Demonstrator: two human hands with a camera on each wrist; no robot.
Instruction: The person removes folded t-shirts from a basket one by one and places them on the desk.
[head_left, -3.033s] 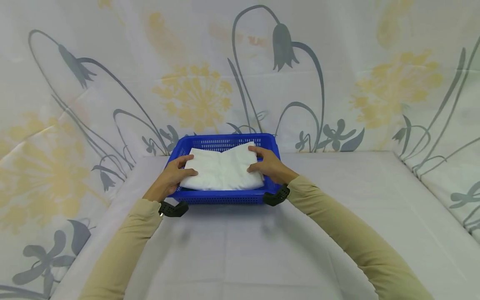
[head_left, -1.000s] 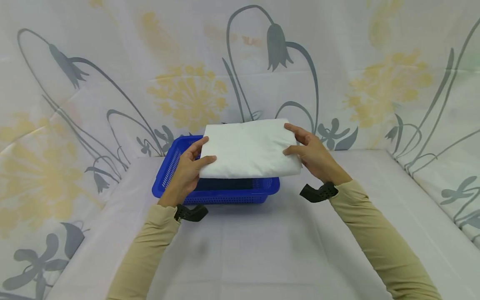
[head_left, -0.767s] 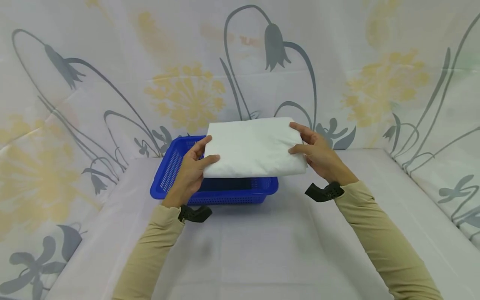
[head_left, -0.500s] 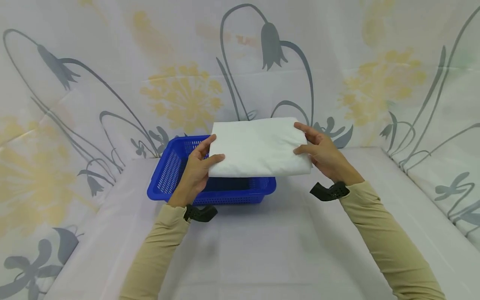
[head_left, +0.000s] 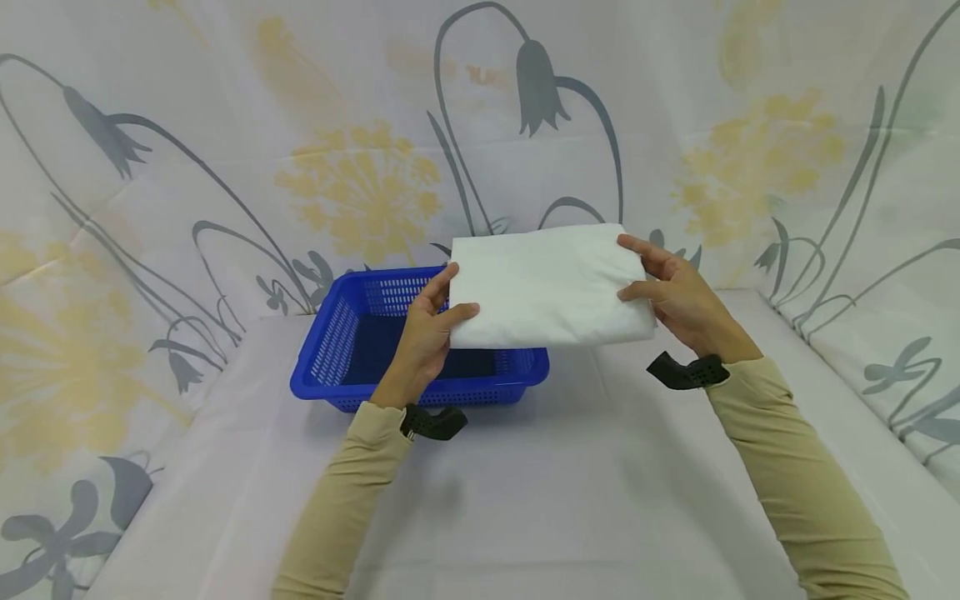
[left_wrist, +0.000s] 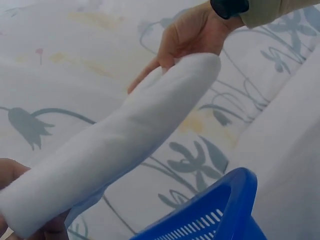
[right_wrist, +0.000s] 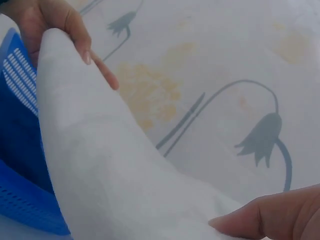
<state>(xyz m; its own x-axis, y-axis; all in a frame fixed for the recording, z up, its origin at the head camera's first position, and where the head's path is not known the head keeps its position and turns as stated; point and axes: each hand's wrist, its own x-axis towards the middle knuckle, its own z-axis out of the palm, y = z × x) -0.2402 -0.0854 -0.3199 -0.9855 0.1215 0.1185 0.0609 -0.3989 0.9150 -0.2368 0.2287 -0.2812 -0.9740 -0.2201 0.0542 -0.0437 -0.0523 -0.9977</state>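
Observation:
A folded white cloth (head_left: 551, 287) hangs in the air between both hands, over the right part of a blue plastic basket. My left hand (head_left: 427, 333) pinches its left edge, thumb on top and the other fingers partly hidden behind. On the opposite edge my right hand (head_left: 686, 300) grips it the same way. The left wrist view shows the cloth's thick rounded fold (left_wrist: 115, 135) from the front. Seen from the right wrist, the right thumb (right_wrist: 265, 215) presses on the cloth's surface. The blue basket (head_left: 318, 379) has slotted walls, and something dark and flat (head_left: 367, 342) lies on its bottom.
The basket stands on a white-covered table (head_left: 525, 500) close to the back. Behind it rises a white curtain (head_left: 360, 75) printed with grey and yellow flowers. Black wrist straps (head_left: 435, 422) sit on both forearms.
Both hands have lifted the folded white cloth out of the blue basket and carried it to the right. More of the basket's dark bottom now shows.

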